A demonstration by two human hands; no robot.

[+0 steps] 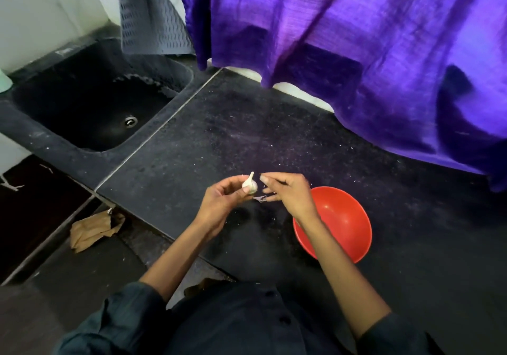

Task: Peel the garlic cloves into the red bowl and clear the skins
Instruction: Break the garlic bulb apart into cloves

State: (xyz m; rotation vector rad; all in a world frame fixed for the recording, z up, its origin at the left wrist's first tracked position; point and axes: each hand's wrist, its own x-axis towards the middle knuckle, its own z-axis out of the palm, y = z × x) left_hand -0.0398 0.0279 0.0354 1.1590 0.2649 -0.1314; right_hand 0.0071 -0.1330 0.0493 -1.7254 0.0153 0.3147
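Garlic bulb (249,184): whole, skin on, pointed tip up and tilted slightly away, long axis near vertical. Left hand (225,199) grips its lower half, fingers curled round it. Right hand (288,193) just beside the tip, thumb and forefinger nearly closed, holding nothing visible; it is the nearer free hand. Red bowl (354,247) lies beneath the right wrist on the dark counter (192,146), no cloves visible in it.

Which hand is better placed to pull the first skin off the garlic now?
The right hand, probably. The left hand already holds the garlic, while the right holds nothing, its fingertips sit just beside the garlic's tip, and it hovers next to the red bowl.
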